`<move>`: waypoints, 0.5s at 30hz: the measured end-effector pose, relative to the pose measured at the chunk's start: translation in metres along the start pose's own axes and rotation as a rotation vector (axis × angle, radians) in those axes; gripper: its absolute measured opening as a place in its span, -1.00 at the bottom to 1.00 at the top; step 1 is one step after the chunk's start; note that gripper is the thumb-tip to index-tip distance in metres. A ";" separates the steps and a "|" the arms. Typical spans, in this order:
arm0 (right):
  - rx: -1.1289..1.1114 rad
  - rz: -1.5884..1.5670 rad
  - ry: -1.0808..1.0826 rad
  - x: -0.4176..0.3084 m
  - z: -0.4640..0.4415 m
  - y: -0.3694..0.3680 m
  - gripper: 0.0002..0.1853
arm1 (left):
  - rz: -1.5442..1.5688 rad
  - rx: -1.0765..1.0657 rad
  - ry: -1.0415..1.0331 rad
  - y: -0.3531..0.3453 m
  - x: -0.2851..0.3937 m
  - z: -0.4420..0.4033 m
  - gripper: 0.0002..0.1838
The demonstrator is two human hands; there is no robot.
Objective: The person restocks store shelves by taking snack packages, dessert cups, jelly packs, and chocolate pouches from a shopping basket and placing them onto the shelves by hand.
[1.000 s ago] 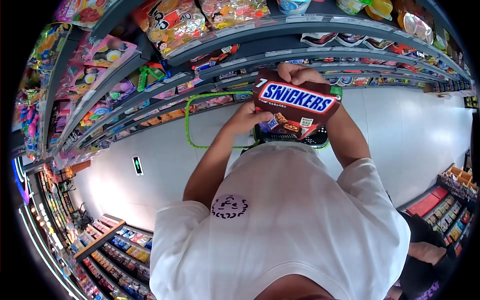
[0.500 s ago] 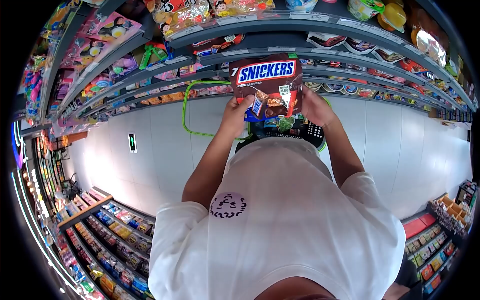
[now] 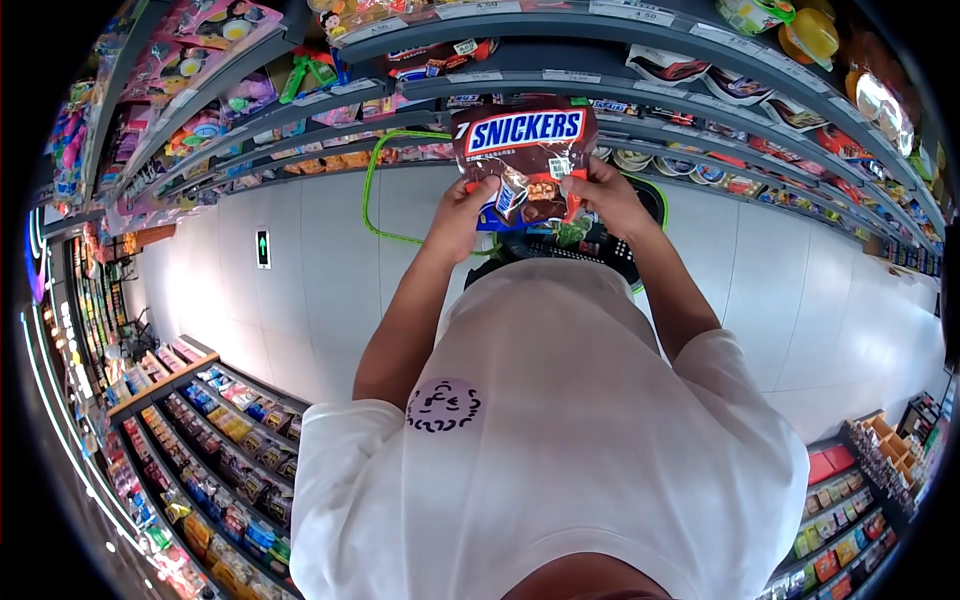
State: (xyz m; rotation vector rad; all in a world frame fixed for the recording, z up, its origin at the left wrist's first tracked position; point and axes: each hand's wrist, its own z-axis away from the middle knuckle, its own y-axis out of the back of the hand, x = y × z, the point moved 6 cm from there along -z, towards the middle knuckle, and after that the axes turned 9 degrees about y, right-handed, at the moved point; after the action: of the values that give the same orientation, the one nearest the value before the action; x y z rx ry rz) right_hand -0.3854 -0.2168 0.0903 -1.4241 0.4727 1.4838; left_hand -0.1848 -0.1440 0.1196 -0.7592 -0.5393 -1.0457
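A brown bag of Snickers bars (image 3: 525, 150) is held up in front of me, its printed face toward the camera. My left hand (image 3: 462, 210) grips its lower left edge, thumb on the front. On the lower right edge, my right hand (image 3: 608, 198) is closed with its thumb on the front too. Below the bag stands a black shopping basket (image 3: 622, 258), partly hidden by the bag, my hands and my shirt. Something green and other packs show inside it. The basket's bright green handle (image 3: 370, 190) stretches out to the left.
Shelves of packaged snacks (image 3: 670, 65) curve across the front, with price tags along their edges. Toys in pink packs (image 3: 215, 30) hang at the upper left. Pale floor tiles (image 3: 330, 300) lie around me. More stocked shelves (image 3: 215, 450) stand behind at left and at right.
The bag has shifted slightly left and up in view, still in both hands. My right thumb now lies over the front of the bag. The camera view has tilted slightly.
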 end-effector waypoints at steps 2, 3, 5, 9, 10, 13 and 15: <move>0.023 -0.041 -0.005 0.006 -0.002 0.003 -0.69 | 0.037 0.012 0.007 0.001 -0.001 0.003 -0.68; 0.041 -0.089 -0.025 0.003 -0.001 0.002 -0.72 | 0.041 0.019 0.014 0.002 -0.001 0.003 -0.67; 0.062 -0.145 -0.038 -0.003 0.001 0.000 -0.77 | 0.033 0.026 -0.009 0.003 -0.002 0.003 -0.70; 0.084 -0.154 -0.022 -0.005 0.005 0.000 -0.78 | 0.019 0.034 0.002 0.004 -0.003 0.005 -0.73; 0.091 -0.167 -0.009 -0.005 0.007 0.002 -0.79 | 0.018 0.032 0.001 0.003 -0.003 0.005 -0.73; 0.106 -0.177 0.015 0.003 0.007 0.010 -0.79 | 0.029 0.019 0.038 0.000 -0.004 0.007 -0.71; 0.114 -0.177 0.024 0.006 0.010 0.015 -0.79 | 0.024 0.043 0.062 -0.002 -0.005 0.009 -0.68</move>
State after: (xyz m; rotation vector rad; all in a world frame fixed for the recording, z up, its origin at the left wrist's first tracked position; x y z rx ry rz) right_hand -0.4019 -0.2134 0.0824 -1.3588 0.4278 1.2801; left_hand -0.1889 -0.1346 0.1223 -0.6917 -0.4972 -1.0290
